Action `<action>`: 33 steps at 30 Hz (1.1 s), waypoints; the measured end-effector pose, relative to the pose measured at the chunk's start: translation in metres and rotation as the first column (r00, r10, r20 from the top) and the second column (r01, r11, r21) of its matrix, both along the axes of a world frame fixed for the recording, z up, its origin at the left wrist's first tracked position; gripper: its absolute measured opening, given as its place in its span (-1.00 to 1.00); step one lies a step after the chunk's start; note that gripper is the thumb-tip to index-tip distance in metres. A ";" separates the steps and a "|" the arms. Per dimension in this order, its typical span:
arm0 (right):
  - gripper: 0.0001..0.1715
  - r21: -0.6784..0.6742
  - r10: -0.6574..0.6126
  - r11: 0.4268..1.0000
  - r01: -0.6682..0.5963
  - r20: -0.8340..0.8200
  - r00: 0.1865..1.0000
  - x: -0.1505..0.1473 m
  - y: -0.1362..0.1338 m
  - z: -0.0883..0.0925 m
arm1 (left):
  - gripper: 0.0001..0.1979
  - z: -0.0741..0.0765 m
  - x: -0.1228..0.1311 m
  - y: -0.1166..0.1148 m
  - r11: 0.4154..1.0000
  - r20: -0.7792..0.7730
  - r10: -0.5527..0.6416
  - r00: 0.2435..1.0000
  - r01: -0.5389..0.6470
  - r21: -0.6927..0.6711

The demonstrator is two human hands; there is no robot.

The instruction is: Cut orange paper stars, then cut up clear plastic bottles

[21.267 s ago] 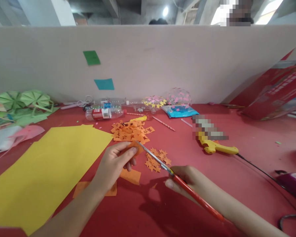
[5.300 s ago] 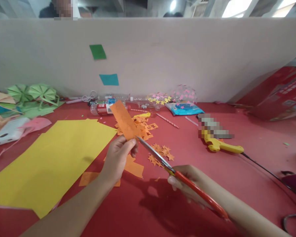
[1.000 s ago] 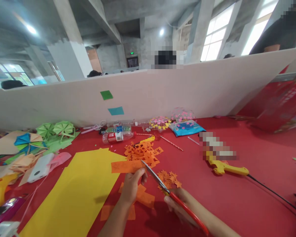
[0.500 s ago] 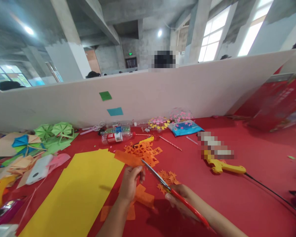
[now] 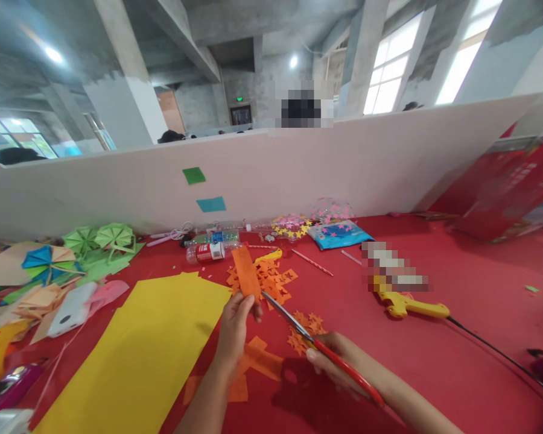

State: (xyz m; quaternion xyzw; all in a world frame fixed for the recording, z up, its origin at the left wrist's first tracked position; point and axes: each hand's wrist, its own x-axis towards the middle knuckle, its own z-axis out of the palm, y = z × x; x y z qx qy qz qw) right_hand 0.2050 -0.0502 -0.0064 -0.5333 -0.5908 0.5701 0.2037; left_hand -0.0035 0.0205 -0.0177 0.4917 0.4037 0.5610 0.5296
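My left hand [image 5: 235,328] pinches the lower end of an orange paper strip [image 5: 246,272], which stands nearly upright above the red table [image 5: 434,361]. My right hand [image 5: 332,361] grips red-handled scissors [image 5: 319,348]; their blades point up-left and the tips meet the strip's base beside my left fingers. A small heap of cut orange stars [image 5: 308,328] lies just behind the blades. A larger pile of orange offcuts with star holes [image 5: 266,277] lies behind the strip. Flat orange scraps [image 5: 257,361] rest under my left wrist.
A big yellow sheet [image 5: 140,355] covers the table's left. A plastic bottle [image 5: 208,251], star-filled clear bags [image 5: 312,220] and a blue packet [image 5: 339,234] line the white partition [image 5: 298,169]. A yellow glue gun [image 5: 409,307] with black cord lies right. Folded paper fans [image 5: 99,241] sit far left.
The orange strip has swung from lying sideways to the left up to nearly vertical in my left hand. The scissors stay at its base. Since 5 seconds ago the view has tilted upward.
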 end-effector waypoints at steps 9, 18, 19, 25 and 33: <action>-0.30 0.039 0.031 0.999 -0.030 -0.025 0.999 0.004 0.000 0.000 | -0.75 0.006 -0.001 -0.001 0.999 -0.190 -0.038 0.981 0.044 0.031; -0.41 0.028 0.043 0.999 -0.044 0.024 0.999 0.004 -0.001 0.009 | -0.73 0.008 -0.002 -0.001 0.998 -0.237 -0.024 0.971 0.036 0.045; -0.41 0.023 0.040 0.999 -0.041 0.027 0.999 0.003 -0.001 0.010 | -0.74 0.008 -0.002 -0.001 0.998 -0.242 -0.033 0.970 0.045 0.043; -0.39 0.023 0.026 0.999 -0.026 0.001 1.000 0.002 -0.001 0.010 | -0.74 0.011 -0.001 -0.003 0.998 -0.255 -0.051 0.966 0.061 0.031; -0.40 -0.051 -0.016 0.999 0.017 0.003 1.000 -0.002 -0.001 0.005 | -0.76 0.009 -0.002 -0.003 0.999 -0.143 -0.042 0.989 0.041 -0.011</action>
